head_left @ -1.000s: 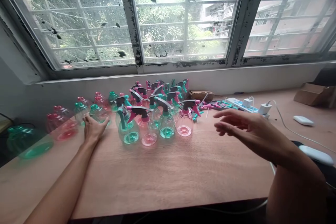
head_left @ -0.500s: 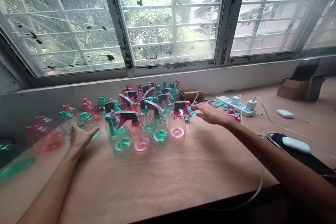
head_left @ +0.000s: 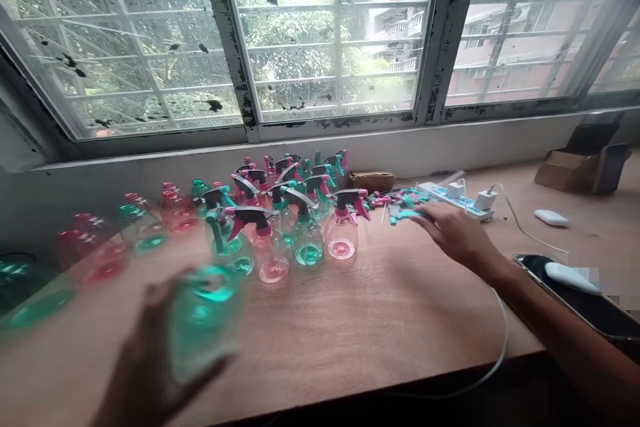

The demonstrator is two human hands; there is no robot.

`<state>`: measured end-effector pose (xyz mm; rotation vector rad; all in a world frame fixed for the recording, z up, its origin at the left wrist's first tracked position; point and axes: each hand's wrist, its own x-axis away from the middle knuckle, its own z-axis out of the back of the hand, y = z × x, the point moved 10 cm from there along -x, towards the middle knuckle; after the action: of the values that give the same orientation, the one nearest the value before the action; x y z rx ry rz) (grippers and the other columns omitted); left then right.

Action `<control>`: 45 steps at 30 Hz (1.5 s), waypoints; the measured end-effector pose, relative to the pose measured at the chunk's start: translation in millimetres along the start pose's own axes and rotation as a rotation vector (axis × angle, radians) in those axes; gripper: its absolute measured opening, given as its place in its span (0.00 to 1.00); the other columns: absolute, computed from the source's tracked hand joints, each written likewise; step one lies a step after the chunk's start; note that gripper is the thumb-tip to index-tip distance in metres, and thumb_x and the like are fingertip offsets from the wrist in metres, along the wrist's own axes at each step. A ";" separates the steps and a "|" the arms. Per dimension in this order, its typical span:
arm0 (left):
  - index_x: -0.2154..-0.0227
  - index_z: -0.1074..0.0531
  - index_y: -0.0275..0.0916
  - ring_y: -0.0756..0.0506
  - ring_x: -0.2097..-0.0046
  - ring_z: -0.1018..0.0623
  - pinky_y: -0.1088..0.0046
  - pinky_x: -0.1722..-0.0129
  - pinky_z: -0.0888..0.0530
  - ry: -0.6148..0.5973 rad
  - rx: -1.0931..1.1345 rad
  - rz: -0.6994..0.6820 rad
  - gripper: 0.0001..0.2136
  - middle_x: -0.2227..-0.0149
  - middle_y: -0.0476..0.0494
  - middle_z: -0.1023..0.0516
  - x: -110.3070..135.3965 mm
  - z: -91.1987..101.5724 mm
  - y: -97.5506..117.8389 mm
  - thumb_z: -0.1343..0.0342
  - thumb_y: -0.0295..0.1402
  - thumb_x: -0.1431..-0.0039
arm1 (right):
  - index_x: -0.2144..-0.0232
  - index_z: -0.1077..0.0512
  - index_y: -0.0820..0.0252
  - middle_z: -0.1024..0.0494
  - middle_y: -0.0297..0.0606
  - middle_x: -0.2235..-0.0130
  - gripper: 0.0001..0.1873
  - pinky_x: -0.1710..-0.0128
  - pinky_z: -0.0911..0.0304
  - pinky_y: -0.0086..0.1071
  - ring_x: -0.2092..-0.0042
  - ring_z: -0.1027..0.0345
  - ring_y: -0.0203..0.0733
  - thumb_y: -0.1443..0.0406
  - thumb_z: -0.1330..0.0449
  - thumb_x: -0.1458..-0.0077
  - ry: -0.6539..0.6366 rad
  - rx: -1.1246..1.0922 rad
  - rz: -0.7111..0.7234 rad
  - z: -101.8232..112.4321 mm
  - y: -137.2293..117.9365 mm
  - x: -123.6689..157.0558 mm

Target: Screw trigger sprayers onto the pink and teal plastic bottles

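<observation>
A clear green bottle point(head_left: 203, 320) without a spray head is gripped in my left hand point(head_left: 150, 347), blurred by motion, above the front left of the table. My right hand point(head_left: 457, 230) holds a teal and black trigger spray head point(head_left: 407, 213) over the pile of loose spray heads point(head_left: 383, 200). Between my hands stand several pink and green bottles fitted with trigger heads, among them a pink spray bottle point(head_left: 342, 233) at the right front. Open-necked bottles, such as a green one point(head_left: 145, 230), stand on the left.
A white power strip point(head_left: 455, 200) with plugs and cables lies behind my right hand. Farther right are a cardboard box point(head_left: 575, 167), a white case point(head_left: 551, 217) and a phone point(head_left: 595, 300) with a white object on it. The window wall point(head_left: 430, 153) bounds the back.
My left hand has taken a green bottle from the left group and brought it nearer. My right hand has drawn back rightward and now has a teal spray head in it.
</observation>
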<state>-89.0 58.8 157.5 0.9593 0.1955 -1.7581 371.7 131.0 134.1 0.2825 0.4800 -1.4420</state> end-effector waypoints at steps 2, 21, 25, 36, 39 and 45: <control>0.31 0.52 0.64 0.25 0.49 0.19 0.51 0.67 0.13 -0.250 0.032 -0.211 0.53 0.38 0.39 0.28 26.5 -44.8 47.8 0.32 0.57 0.61 | 0.57 0.23 0.57 0.15 0.48 0.61 0.18 0.75 0.34 0.40 0.66 0.21 0.59 0.54 0.48 0.32 -0.012 -0.004 -0.037 4.0 1.3 36.6; 0.34 0.45 0.42 0.25 0.44 0.24 0.38 0.47 0.25 -0.337 0.117 -0.367 0.38 0.43 0.27 0.24 30.2 -120.7 150.9 0.40 0.50 0.43 | 0.74 0.26 0.53 0.19 0.40 0.60 0.20 0.60 0.27 0.36 0.58 0.24 0.53 0.50 0.45 0.36 -0.079 -1.187 -0.262 -37.2 -121.6 115.0; 0.42 0.37 0.42 0.25 0.51 0.21 0.38 0.54 0.22 -0.290 0.140 -0.330 0.28 0.51 0.27 0.20 28.0 -124.9 152.7 0.48 0.55 0.38 | 0.75 0.23 0.54 0.20 0.43 0.52 0.21 0.49 0.29 0.38 0.46 0.27 0.58 0.51 0.42 0.37 -0.122 -1.170 -0.208 -37.7 -130.4 117.5; 0.45 0.35 0.46 0.30 0.55 0.20 0.47 0.57 0.21 -0.257 0.218 -0.391 0.22 0.56 0.34 0.18 29.4 -118.1 158.3 0.56 0.54 0.32 | 0.41 0.31 0.60 0.20 0.33 0.81 0.37 0.88 0.59 0.18 0.86 0.43 0.28 0.44 0.36 0.45 -0.975 -1.725 -0.586 -81.7 -153.6 171.1; 0.42 0.37 0.44 0.29 0.51 0.20 0.45 0.53 0.24 -0.252 0.215 -0.430 0.26 0.52 0.32 0.18 36.3 -119.5 162.7 0.58 0.56 0.33 | 0.43 0.27 0.64 0.17 0.39 0.79 0.32 0.92 0.57 0.17 0.89 0.40 0.27 0.47 0.40 0.40 -1.124 -1.951 -0.724 -82.1 -168.6 177.1; 0.38 0.39 0.30 0.28 0.43 0.26 0.45 0.42 0.33 -0.261 0.127 -0.565 0.37 0.45 0.26 0.22 50.7 -117.1 174.3 0.47 0.58 0.38 | 0.55 0.19 0.69 0.25 0.32 0.89 0.26 0.94 0.64 0.14 0.92 0.46 0.25 0.51 0.43 0.35 -1.100 -2.082 -0.829 -95.4 -176.6 186.8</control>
<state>114.3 14.7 99.4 0.7966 0.1998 -2.4205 194.2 -9.5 -20.6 -2.4041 0.9017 -0.8707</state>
